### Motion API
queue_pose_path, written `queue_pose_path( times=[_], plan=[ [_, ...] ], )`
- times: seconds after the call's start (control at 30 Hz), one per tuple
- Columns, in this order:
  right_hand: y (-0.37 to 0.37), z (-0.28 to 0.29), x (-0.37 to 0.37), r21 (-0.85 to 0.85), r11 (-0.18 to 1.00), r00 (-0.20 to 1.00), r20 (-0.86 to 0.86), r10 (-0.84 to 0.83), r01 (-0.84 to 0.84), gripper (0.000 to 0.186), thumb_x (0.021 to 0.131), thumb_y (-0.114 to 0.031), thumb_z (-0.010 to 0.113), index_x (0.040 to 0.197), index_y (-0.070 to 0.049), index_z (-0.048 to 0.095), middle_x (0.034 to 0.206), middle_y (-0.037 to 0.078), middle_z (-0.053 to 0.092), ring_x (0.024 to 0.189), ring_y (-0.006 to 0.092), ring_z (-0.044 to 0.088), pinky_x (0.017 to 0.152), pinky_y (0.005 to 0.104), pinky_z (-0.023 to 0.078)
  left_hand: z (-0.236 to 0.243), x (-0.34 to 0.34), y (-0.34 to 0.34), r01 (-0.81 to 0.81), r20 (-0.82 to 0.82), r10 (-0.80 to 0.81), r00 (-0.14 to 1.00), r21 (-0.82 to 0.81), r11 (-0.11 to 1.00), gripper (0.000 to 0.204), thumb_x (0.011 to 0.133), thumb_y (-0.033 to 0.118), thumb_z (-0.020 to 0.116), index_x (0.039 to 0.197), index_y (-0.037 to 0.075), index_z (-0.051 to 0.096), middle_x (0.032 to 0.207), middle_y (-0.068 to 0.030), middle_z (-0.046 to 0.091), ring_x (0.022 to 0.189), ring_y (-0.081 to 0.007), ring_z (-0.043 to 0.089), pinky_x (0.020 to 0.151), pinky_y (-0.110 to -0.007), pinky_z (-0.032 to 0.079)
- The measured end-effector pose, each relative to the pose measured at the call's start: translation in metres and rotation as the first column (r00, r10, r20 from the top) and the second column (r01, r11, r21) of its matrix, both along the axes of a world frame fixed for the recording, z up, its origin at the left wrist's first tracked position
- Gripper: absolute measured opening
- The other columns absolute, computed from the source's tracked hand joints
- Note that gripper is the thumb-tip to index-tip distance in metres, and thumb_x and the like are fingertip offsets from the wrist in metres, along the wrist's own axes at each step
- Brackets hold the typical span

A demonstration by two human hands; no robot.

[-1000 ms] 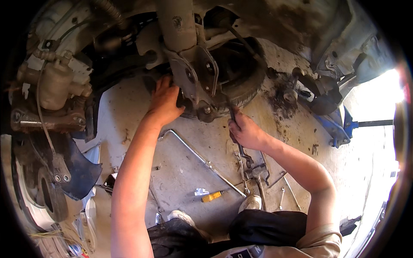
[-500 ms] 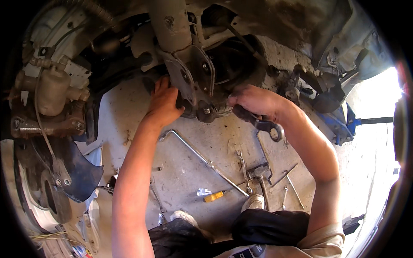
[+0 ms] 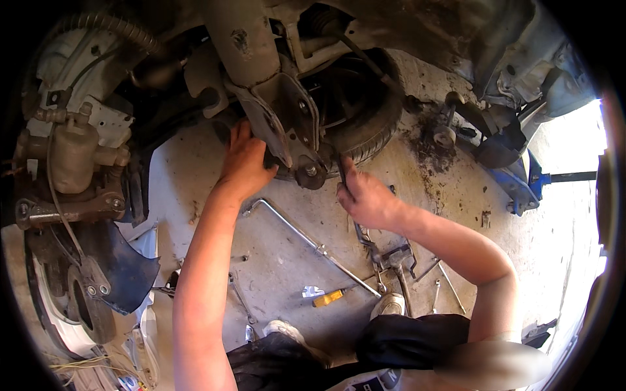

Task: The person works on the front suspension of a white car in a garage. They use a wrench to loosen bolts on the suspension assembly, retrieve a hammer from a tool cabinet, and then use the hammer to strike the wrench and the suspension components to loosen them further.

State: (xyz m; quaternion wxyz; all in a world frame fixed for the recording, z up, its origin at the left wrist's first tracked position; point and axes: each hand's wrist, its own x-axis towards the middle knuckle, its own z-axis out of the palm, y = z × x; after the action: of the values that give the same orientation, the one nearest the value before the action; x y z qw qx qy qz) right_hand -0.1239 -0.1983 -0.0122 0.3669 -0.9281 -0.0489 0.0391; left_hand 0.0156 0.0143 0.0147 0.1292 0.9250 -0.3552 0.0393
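Observation:
A grey strut [image 3: 236, 42] comes down from the top, ending in a two-plated bracket [image 3: 277, 117]. Below the bracket is a dark round joint with a bolt [image 3: 310, 171]. My left hand [image 3: 246, 159] is curled against the dark metal beside the bracket's left plate. Its thumb points toward the joint, and some fingertips are hidden. To the right of the joint, my right hand [image 3: 372, 199] is closed round a dark wrench-like tool [image 3: 342, 168]. The tool's upper end reaches beside the joint; its lower part is hard to separate from tools on the floor.
A tyre [image 3: 378, 133] lies behind the bracket. On the floor are a long bent bar [image 3: 293, 228], a yellow-handled screwdriver [image 3: 328, 298], a hammer [image 3: 396, 259] and several wrenches. A brake caliper [image 3: 75, 159] hangs at left; a blue stand [image 3: 521, 186] is at right.
My right hand has moved left and down, and the dark tool has swung from slanting right to nearly upright. My left hand keeps its place by the bracket. The view has shifted slightly.

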Motion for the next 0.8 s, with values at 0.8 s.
queue_pose_path(
  times=[0.8],
  plan=[
    [-0.011,0.040,0.002,0.254,0.946,0.918,-0.385,-0.093,0.202,0.037,0.092,-0.016,0.046,0.119,0.008,0.042,0.074,0.020,0.062,0.063,0.0280,0.063,0.058,0.0405,0.050,-0.004,0.003,0.000,-0.019,-0.015,0.019,1.000,0.005,1.000,0.075,0.064,0.014,0.079,0.130,0.008,0.044,0.138,-0.0148,0.035,0.133,-0.0346,0.028,0.107,-0.046,0.033]
  ],
)
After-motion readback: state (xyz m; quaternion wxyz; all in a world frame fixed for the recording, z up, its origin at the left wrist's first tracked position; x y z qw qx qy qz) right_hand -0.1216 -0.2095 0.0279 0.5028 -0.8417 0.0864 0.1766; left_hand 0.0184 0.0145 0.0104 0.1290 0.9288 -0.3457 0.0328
